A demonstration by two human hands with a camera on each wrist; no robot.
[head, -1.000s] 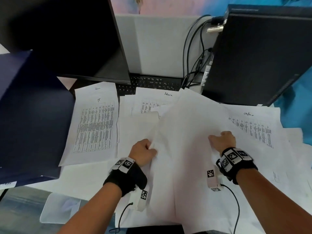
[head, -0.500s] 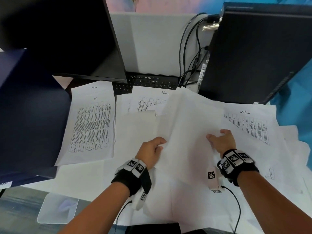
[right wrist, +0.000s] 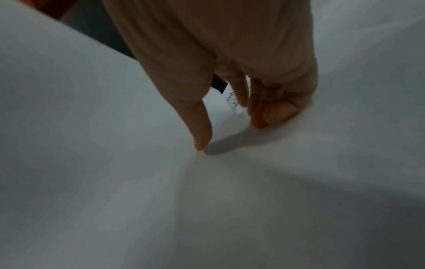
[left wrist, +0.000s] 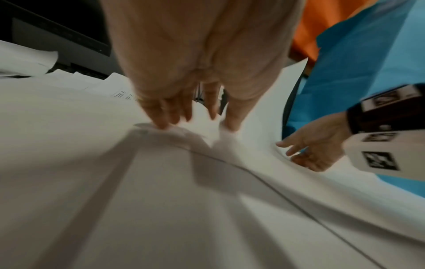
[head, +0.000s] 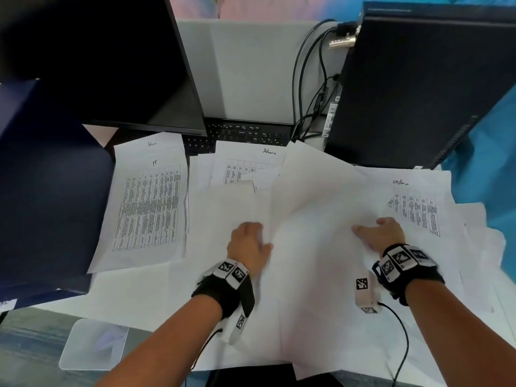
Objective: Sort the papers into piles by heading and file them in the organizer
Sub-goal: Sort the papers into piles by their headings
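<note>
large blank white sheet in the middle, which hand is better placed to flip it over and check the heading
Left, probably. The left hand touches the large blank white sheet at its raised left edge, ready to turn it. The right hand only presses down on the papers from above.

Head: above the near edge of the desk (head: 25,344), facing forward and down, with all the papers (head: 307,297) in view.
Left wrist: close along the left hand (left wrist: 184,76), low over the sheets.
Right wrist: closer still, along the right hand (right wrist: 230,60).
Shared: papers in all three views. The left wrist view also catches the right hand.
</note>
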